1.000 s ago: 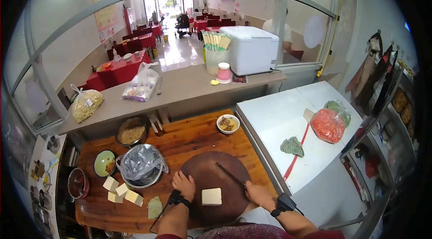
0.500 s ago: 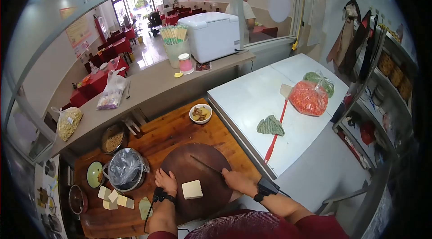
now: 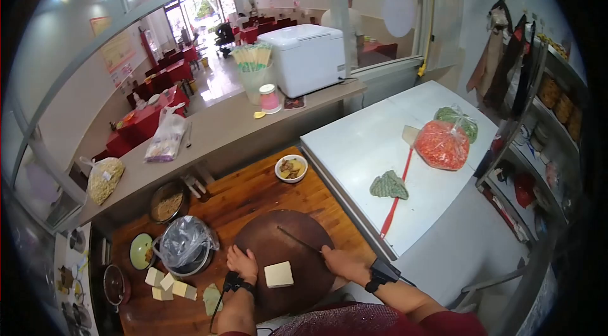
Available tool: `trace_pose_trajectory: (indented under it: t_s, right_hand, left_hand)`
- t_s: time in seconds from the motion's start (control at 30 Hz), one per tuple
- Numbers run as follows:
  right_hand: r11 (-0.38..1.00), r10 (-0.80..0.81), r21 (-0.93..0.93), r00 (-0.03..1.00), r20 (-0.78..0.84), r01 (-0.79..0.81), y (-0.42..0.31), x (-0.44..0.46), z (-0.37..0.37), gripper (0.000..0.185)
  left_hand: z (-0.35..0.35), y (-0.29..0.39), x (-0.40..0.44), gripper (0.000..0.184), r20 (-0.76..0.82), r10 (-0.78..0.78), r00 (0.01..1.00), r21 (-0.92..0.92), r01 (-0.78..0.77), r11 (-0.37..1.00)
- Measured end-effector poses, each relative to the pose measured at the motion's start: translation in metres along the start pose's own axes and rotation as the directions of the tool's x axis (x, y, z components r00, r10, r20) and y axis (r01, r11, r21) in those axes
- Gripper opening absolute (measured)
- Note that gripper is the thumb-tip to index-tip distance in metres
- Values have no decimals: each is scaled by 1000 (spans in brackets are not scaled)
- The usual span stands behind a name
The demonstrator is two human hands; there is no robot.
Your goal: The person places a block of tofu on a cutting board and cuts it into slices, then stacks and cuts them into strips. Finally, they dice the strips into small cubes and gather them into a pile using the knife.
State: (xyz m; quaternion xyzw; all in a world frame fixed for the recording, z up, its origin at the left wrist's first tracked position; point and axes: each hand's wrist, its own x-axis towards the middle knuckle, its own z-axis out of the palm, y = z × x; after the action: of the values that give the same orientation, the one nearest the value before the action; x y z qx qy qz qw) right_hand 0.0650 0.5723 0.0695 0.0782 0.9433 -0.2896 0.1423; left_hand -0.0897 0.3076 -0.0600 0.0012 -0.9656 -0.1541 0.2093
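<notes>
On the round brown chopping board (image 3: 256,234) lies a pale block of tofu (image 3: 279,274). My right hand (image 3: 345,264) grips a knife (image 3: 297,239) at the board's right side; its blade shows nearly edge-on and points to the far left, beyond the tofu and apart from it. Resting flat at the board's left edge, my left hand (image 3: 242,263) has its fingers stretched out and holds nothing. Several more tofu blocks (image 3: 183,290) sit on the wooden table left of that hand, beside a flat pale-green piece (image 3: 213,300) I cannot name.
A pot covered with clear plastic (image 3: 187,244), a green bowl (image 3: 140,251) and a pan of brown crumbly food (image 3: 168,203) stand left. A white bowl (image 3: 291,169) sits at the far table edge. The white counter (image 3: 354,139) holds a cloth (image 3: 389,185), red-handled spatula (image 3: 398,193) and bagged orange food (image 3: 441,145).
The whole view has shifted, so the scene sits slightly lower and further right. Both hands, the knife and the tofu keep about the same places on the board.
</notes>
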Motion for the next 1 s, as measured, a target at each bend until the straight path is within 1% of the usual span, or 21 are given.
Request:
trace_pose_trajectory:
  t_s: [0.03, 0.13, 0.17, 0.23, 0.27, 0.33, 0.37, 0.47, 0.53, 0.6, 0.7, 0.8, 0.93, 0.97, 1.0]
  right_hand:
    - [1000, -15, -1, 1000, 8, 15, 0, 0, 1, 20]
    - [998, -49, -36, 998, -36, 48, 5, 4, 1, 18]
    - [998, -43, -37, 997, -57, 41, 9, 6, 6, 17]
    - [999, -37, -39, 997, -62, 35, 3, 0, 6, 18]
    - [997, -30, -67, 998, -52, 26, -2, -5, 2, 16]
    - [995, -30, -99, 999, -26, 27, -6, -3, 3, 14]
    - [996, -34, -85, 999, -42, 30, 0, 1, 9, 14]
    - [995, -61, -85, 995, -83, 53, 3, 2, 8, 14]
    - [993, -82, -92, 990, -111, 72, 1, -5, 6, 14]
    - [993, 7, -119, 997, -72, -16, -5, -2, 2, 14]
    - [992, -35, -127, 997, -73, 25, -5, -4, 3, 14]
    - [993, -15, -120, 997, -75, 6, -2, -1, 6, 14]
    - [992, 7, -123, 999, -43, -13, -9, -6, 4, 14]
    - [993, -29, -114, 997, -65, 22, -7, -6, 7, 14]
    - [992, -70, -109, 993, -98, 59, -5, -6, 7, 15]
  left_hand:
    - [1, -2, -2, 50, -7, -12, 1000, 11, 12, 1000]
    - [9, -4, -1, 51, -65, 41, 997, 34, -39, 999]
    - [11, -4, 1, 51, -71, 34, 997, 33, -32, 999]
    - [6, -1, -1, 51, -24, -1, 1000, 3, 2, 1000]
    - [7, 1, 0, 51, -28, -15, 1000, 3, 15, 1000]
    - [9, -4, -2, 52, -27, 11, 1000, 22, -11, 1000]
    - [10, -8, -6, 52, -16, -3, 1000, 29, 4, 1000]
    - [9, -4, -2, 51, -33, 23, 999, 7, -23, 1000]
    - [-1, 1, -1, 51, 13, -10, 1000, -32, 10, 999]
    - [1, 1, 0, 51, -6, -13, 1000, -42, 13, 999]
    - [4, -1, -3, 51, -10, -9, 1000, -15, 9, 1000]
    - [1, 6, 6, 51, -11, -9, 1000, -12, 9, 1000]
    - [3, -1, 1, 51, -17, 20, 1000, 0, -20, 1000]
    - [0, 0, 0, 51, -19, 30, 999, -12, -30, 999]
    - [-4, 0, 0, 53, 48, 4, 999, -45, -2, 999]
